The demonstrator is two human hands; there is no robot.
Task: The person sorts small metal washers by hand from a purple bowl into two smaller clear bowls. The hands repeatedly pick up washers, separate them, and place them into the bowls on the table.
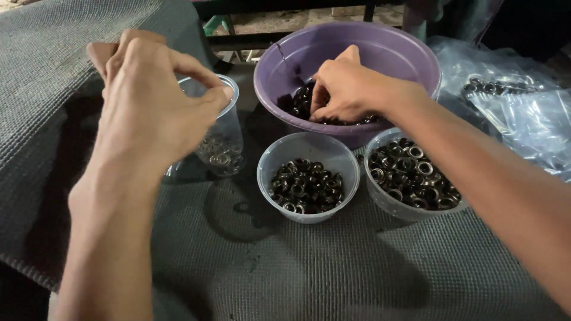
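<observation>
The right hand (pixel 348 89) reaches into the purple plastic basin (pixel 392 50), and its fingers are curled down into the heap of dark metal eyelets (pixel 303 98) at the bottom. The fingertips are buried in the heap, so I cannot tell if they pinch one eyelet or only touch them. The hand and wrist hide most of the heap; only a small dark part shows left of the knuckles and a thin strip under the palm.

The left hand (pixel 151 98) is held above the clear plastic cup (pixel 223 134), with thumb and fingers bent together near the cup's rim. It covers the left side of the cup, and from this view it is hard to see if the fingertips touch the rim or hold something small. A few silver rings lie at the bottom of the cup.

In front of the basin stand two round clear bowls, just beside each other: the middle bowl (pixel 309 148) with dark eyelets, and the right bowl (pixel 380 196) with shinier rings, partly crossed by the right forearm. At the far right lies a clear plastic bag (pixel 523 119), cut off by the edge of the picture; some rings show inside it, blurred.

All stands on a grey textured mat (pixel 309 267). Its near part is open and bare. On the left the mat has a fold and an edge, with dark shadow below.
</observation>
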